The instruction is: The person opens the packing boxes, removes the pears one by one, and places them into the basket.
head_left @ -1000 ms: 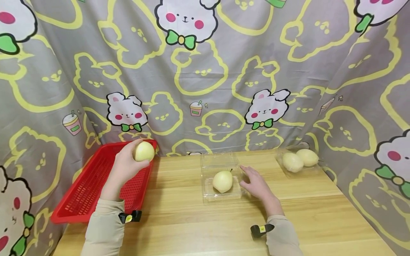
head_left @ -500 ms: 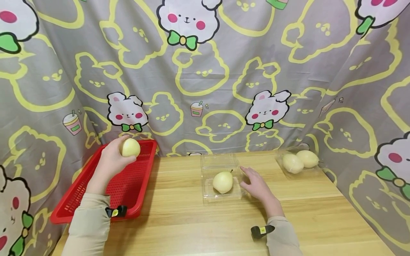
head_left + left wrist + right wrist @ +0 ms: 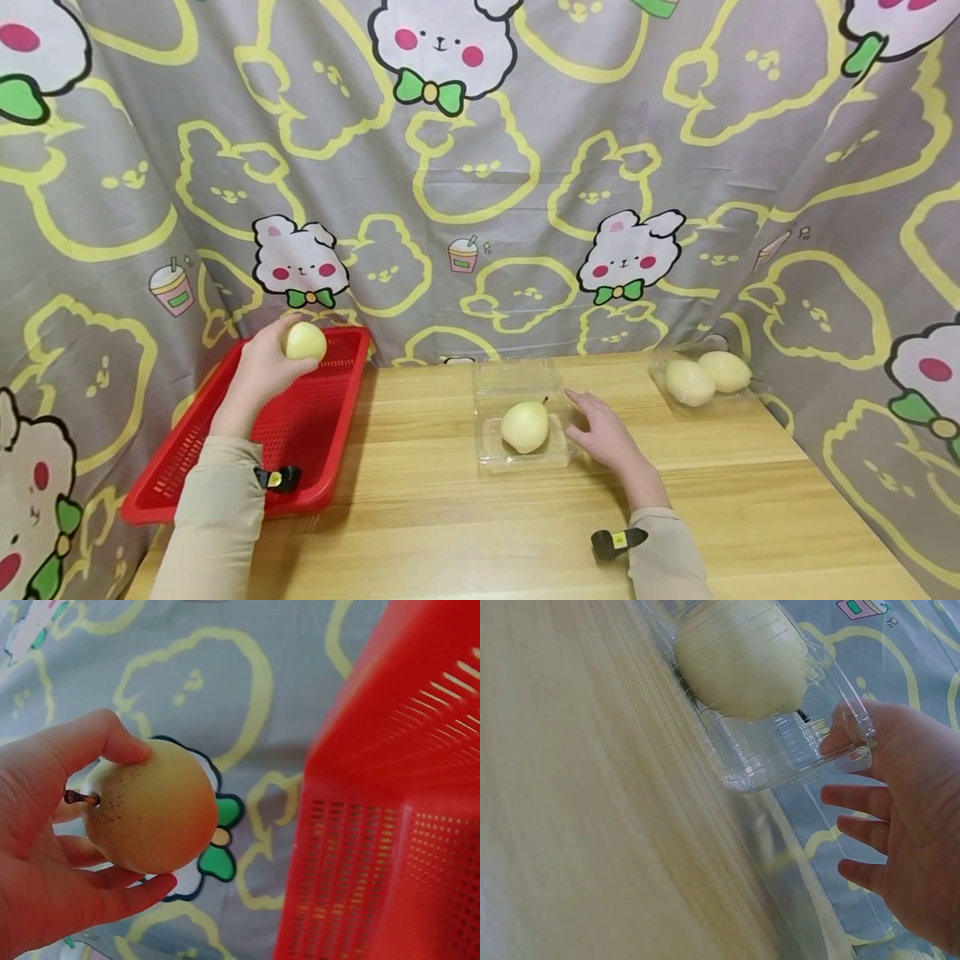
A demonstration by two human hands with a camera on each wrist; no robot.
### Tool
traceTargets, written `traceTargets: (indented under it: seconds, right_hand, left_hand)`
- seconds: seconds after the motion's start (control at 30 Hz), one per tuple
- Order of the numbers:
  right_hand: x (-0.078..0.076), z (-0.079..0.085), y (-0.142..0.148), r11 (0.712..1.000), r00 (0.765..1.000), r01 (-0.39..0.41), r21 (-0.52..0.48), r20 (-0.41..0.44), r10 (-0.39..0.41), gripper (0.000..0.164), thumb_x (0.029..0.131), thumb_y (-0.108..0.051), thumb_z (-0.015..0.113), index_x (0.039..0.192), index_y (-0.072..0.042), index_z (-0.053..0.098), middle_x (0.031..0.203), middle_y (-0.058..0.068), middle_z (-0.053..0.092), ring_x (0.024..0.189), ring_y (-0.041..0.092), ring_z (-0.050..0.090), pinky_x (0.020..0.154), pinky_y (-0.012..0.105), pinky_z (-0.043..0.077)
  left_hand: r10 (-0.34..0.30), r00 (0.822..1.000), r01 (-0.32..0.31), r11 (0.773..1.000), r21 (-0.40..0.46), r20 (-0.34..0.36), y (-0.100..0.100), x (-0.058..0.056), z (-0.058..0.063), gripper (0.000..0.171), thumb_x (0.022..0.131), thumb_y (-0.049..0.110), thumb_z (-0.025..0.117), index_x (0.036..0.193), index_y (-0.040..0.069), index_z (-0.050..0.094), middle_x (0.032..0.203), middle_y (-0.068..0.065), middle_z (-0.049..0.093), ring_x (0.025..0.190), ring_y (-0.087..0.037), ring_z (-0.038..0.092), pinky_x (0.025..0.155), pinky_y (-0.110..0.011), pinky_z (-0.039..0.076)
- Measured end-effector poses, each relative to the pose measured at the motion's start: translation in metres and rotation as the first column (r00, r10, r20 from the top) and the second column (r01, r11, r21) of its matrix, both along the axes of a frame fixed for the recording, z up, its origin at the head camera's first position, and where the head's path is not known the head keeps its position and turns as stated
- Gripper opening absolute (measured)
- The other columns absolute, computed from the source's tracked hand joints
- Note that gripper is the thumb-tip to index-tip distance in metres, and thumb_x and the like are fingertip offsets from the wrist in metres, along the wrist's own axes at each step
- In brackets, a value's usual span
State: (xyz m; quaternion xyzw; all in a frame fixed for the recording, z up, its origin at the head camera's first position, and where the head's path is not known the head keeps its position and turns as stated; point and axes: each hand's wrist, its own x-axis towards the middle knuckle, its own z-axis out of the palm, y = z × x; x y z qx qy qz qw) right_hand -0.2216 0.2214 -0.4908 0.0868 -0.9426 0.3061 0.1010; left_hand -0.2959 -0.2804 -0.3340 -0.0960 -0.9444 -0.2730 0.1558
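Pear (image 3: 306,342) sits gripped in the left hand (image 3: 259,367).

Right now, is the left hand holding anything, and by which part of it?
Yes: the left hand holds a pear by its round sides, with the stem pointing back toward the hand.

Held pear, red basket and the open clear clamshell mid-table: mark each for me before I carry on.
Held pear (image 3: 307,342): head view, its exposed rounded side.
Red perforated basket (image 3: 302,429): head view, bare part of its floor.
Open clear clamshell (image 3: 517,377): head view, its bare far half.
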Motion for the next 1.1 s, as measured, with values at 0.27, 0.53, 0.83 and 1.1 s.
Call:
traceTargets:
  seconds: [0.27,0.53,0.83,1.1]
  right_hand:
    - [-0.001,0.0,-0.001,1.0,1.0,-0.003,0.012,-0.019,0.003,0.066,0.083,-0.019,0.059,0.146,-0.008,0.044,0.146,0.023,0.047,0.14,0.045,0.035,0.111,0.064,0.03]
    - [-0.001,0.002,-0.001,0.999,0.999,0.01,0.053,-0.039,-0.008,0.066,0.082,-0.021,0.06,0.145,-0.009,0.046,0.145,0.021,0.048,0.139,0.045,0.037,0.11,0.064,0.031]
    - [-0.001,0.002,0.0,0.999,0.999,0.012,0.049,-0.045,-0.009,0.065,0.082,-0.021,0.061,0.144,-0.008,0.046,0.145,0.021,0.049,0.139,0.045,0.037,0.111,0.063,0.03]
    - [-0.001,-0.001,0.0,0.999,0.999,0.003,0.039,-0.045,-0.001,0.064,0.083,-0.02,0.06,0.144,-0.007,0.046,0.144,0.022,0.05,0.138,0.045,0.037,0.111,0.063,0.031]
  left_hand:
    - [0.018,0.991,-0.023,0.999,0.038,0.134,-0.012,-0.021,-0.02,0.078,0.083,0.023,0.072,0.148,0.001,0.035,0.134,-0.03,0.05,0.108,-0.045,0.048,0.075,-0.049,0.05]
    - [0.028,0.975,-0.042,0.998,0.055,0.222,-0.027,-0.034,-0.036,0.078,0.085,0.026,0.069,0.147,-0.002,0.033,0.137,-0.033,0.046,0.112,-0.047,0.045,0.082,-0.054,0.048]
    - [0.008,0.956,-0.03,0.997,0.071,0.294,-0.038,-0.047,-0.052,0.079,0.086,0.028,0.069,0.147,-0.005,0.032,0.138,-0.033,0.045,0.11,-0.044,0.051,0.085,-0.052,0.049]
    - [-0.005,0.944,-0.025,0.996,0.086,0.33,-0.046,-0.054,-0.063,0.079,0.086,0.028,0.069,0.147,-0.005,0.031,0.138,-0.034,0.045,0.109,-0.043,0.052,0.085,-0.05,0.049]
